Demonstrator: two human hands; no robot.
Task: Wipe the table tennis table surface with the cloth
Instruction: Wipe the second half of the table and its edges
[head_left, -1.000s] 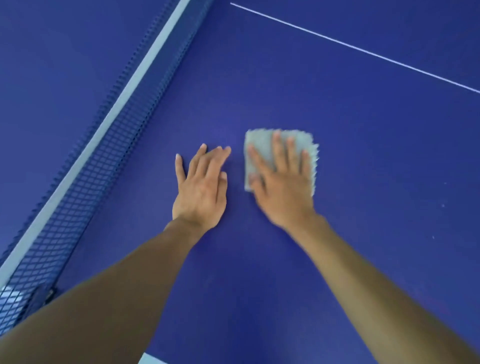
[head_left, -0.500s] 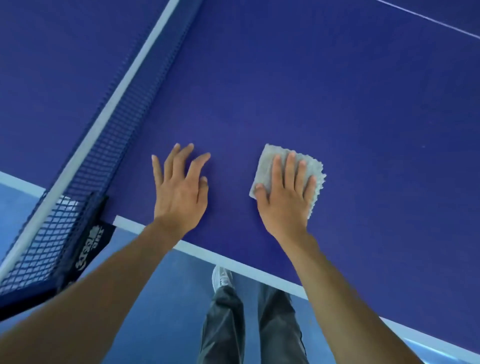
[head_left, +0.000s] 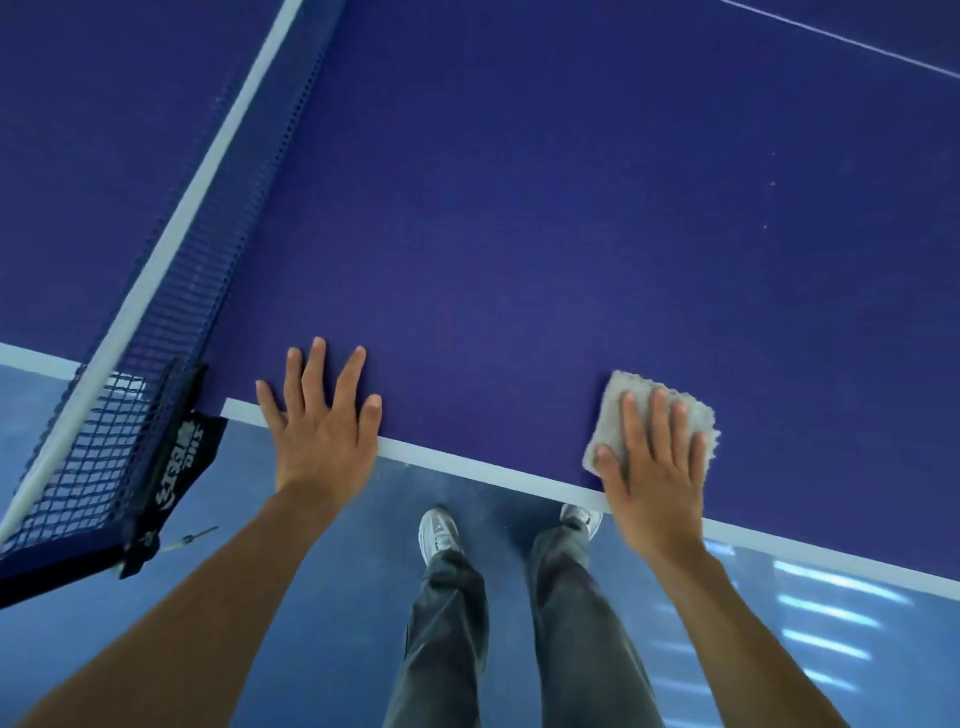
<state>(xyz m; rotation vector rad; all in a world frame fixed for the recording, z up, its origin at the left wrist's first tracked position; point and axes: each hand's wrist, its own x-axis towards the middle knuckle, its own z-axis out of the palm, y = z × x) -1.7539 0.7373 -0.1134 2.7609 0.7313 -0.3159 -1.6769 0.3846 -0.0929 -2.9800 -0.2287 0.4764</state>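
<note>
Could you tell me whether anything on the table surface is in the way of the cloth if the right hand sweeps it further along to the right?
Nothing visible blocks it. The right hand lies flat on the cloth by the table's near edge, and the blue surface to its right is bare. The net is away on the left, beyond the left hand.

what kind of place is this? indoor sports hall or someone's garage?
Probably an indoor table tennis hall, though only a small patch shows. Cues: a blue table with white edge line, a clamped net, and smooth blue sports-type floor reflecting strip lights. The right hand presses a cloth near the table's edge.
</note>
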